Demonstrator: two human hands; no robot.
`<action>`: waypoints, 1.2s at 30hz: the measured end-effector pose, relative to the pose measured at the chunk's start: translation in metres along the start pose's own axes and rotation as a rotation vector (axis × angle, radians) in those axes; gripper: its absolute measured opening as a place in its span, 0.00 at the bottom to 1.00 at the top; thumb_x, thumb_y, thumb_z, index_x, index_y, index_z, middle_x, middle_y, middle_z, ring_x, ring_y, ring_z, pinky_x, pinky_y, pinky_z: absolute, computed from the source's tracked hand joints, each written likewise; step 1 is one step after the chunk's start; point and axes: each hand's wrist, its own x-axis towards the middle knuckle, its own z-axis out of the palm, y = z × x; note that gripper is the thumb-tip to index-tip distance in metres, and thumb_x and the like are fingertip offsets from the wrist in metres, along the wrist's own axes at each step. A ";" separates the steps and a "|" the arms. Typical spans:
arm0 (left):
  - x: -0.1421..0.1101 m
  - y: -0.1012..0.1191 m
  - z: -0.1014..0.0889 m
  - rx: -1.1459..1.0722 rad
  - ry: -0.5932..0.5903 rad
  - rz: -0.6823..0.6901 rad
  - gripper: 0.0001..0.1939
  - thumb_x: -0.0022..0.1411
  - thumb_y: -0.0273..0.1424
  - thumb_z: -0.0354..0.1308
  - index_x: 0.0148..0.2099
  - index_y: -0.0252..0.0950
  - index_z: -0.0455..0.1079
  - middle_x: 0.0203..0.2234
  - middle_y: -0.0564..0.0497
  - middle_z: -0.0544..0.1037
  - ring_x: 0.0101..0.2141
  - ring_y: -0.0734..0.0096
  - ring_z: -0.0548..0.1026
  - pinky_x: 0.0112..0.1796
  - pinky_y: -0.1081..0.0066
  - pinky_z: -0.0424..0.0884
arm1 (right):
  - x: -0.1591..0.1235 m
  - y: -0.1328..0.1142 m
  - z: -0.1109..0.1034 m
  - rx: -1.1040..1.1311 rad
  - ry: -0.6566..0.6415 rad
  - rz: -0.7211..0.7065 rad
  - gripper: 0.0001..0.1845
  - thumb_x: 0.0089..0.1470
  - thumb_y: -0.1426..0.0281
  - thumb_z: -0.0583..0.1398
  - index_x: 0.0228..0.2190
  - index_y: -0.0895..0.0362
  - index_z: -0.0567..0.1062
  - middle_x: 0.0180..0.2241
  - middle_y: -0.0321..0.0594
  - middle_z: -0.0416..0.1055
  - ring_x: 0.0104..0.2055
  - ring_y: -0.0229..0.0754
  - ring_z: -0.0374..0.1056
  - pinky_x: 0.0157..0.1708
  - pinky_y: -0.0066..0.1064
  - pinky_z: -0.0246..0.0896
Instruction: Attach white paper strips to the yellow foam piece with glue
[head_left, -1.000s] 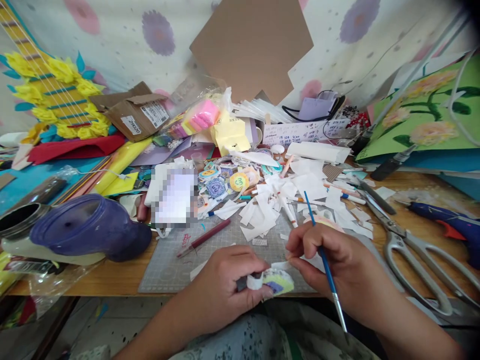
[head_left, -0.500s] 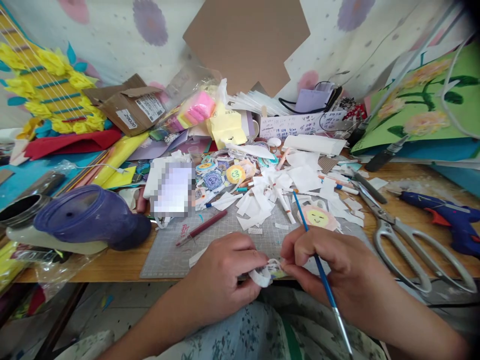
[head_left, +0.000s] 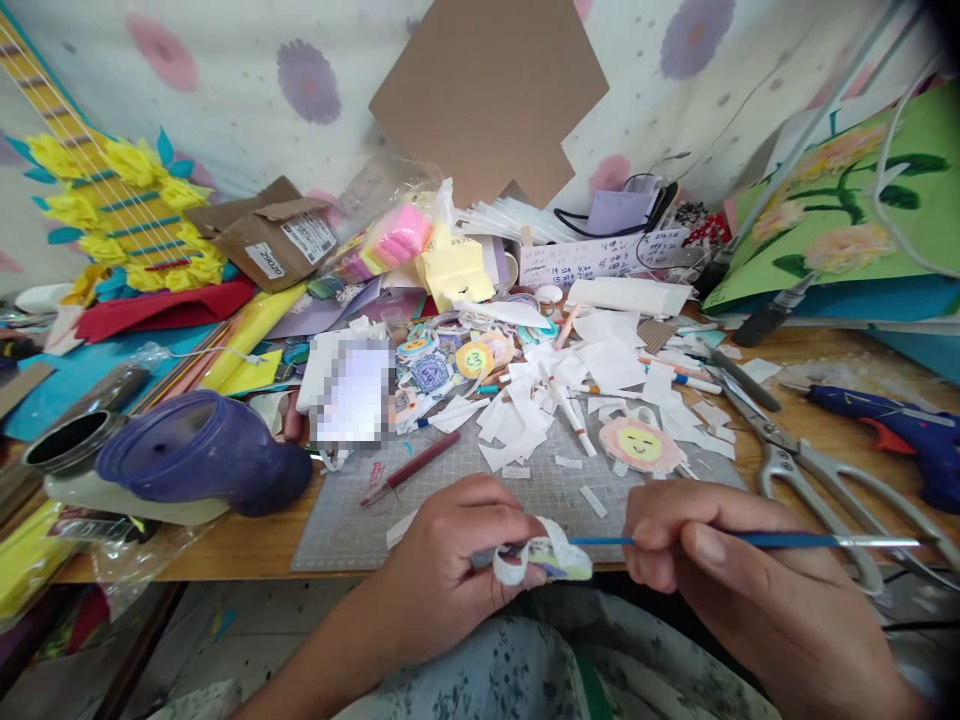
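Between the thumb and fingers of my left hand (head_left: 461, 560) is a small painted paper piece (head_left: 562, 560) with a curled white strip on it, held over the front edge of the cutting mat (head_left: 337, 530). My right hand (head_left: 720, 560) is closed around a thin blue paintbrush (head_left: 795, 541). The brush lies level, its blue handle end touching or nearly touching the paper piece and its metal end out to the right. A smiling paper flower (head_left: 643, 446) lies on the mat beyond my right hand. Small white paper snips (head_left: 592, 501) lie between the hands.
Large scissors (head_left: 795, 450) and a blue glue gun (head_left: 885, 415) lie at right. White paper scraps (head_left: 517, 410) and decorated paper rounds (head_left: 474, 358) cover the middle. A dark red pen (head_left: 412, 467) rests on the mat. Purple and black-mouthed jars (head_left: 187, 440) stand at left.
My right hand has drawn back to the right from the paper piece. The paintbrush has swung from upright to level, its handle end now at the piece. A white snip has appeared on the mat.
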 end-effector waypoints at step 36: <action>0.007 -0.002 0.015 0.041 -0.119 -0.225 0.15 0.64 0.35 0.54 0.29 0.33 0.74 0.22 0.52 0.70 0.26 0.72 0.67 0.27 0.74 0.57 | 0.019 -0.015 -0.010 -0.433 -0.225 0.203 0.18 0.61 0.61 0.55 0.24 0.58 0.73 0.22 0.38 0.71 0.23 0.35 0.66 0.23 0.23 0.63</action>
